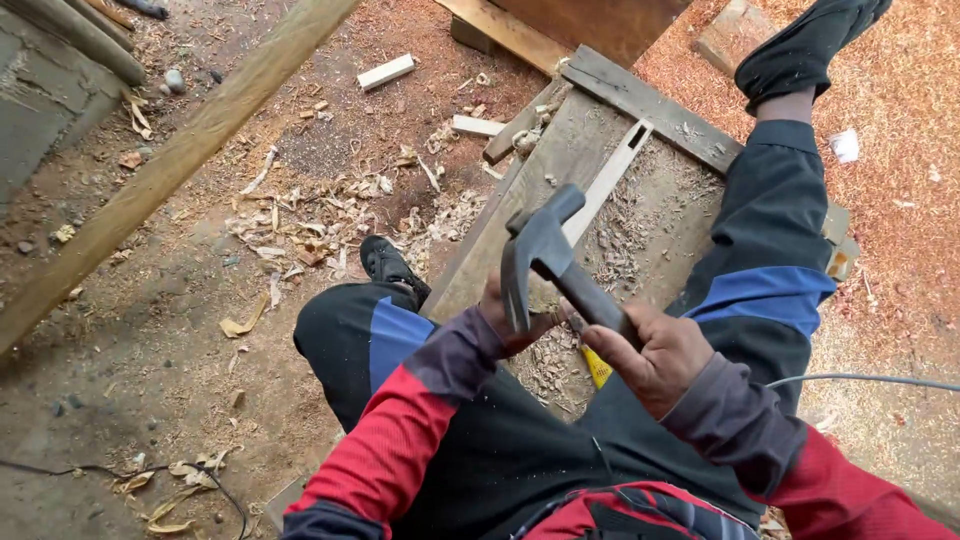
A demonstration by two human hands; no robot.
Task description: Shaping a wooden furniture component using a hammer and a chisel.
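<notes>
Head: hammer (545,250) in right hand (660,355).

Soft, even daylight; sharp focus.

One hammer (548,262), held in the centre of the frame. Two hands: the right hand (660,355) grips its handle, the left hand (512,318) sits under its head. One yellow-handled tool (596,367) pokes out below the hands. Two shoes: one (390,266) left of centre, one (805,40) at the top right. One long beam (170,165) crosses the upper left. One small wood block (386,71) lies at top centre. One cable (870,379) runs in from the right edge. One slat (610,180) lies on one plank (545,180).
</notes>
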